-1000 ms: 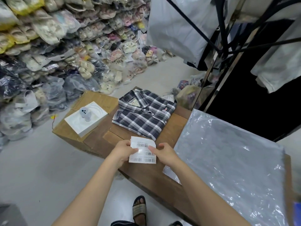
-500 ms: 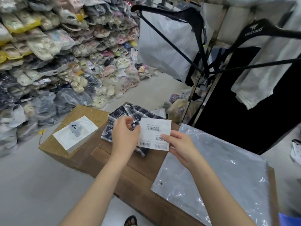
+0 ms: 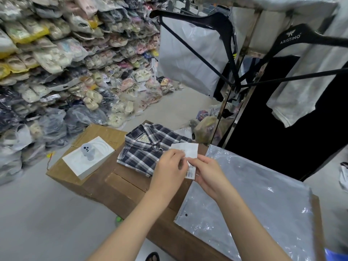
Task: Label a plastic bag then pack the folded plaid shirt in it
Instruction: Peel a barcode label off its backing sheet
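Label sheet now drawn in between both hands, partly hidden.
Left hand [image 3: 168, 167] and right hand [image 3: 206, 174] fingers pinch the label sheet [image 3: 189, 157]; plaid shirt [image 3: 146, 147] lies at 11 o'clock, plastic bag [image 3: 254, 200] flat at 4 o'clock on the bench [image 3: 122, 187].

Shirt [image 3: 148, 147] is a navy, white and grey plaid. The label sheet [image 3: 188, 157] is white with black barcodes. Bag [image 3: 254, 194] is clear with a greyish sheen, lying on brown cardboard [image 3: 120, 185]. White box [image 3: 88, 159] near its left edge, pale blue-grey gadget [image 3: 87, 149] on top. Black hangers [image 3: 216, 21] overhead.
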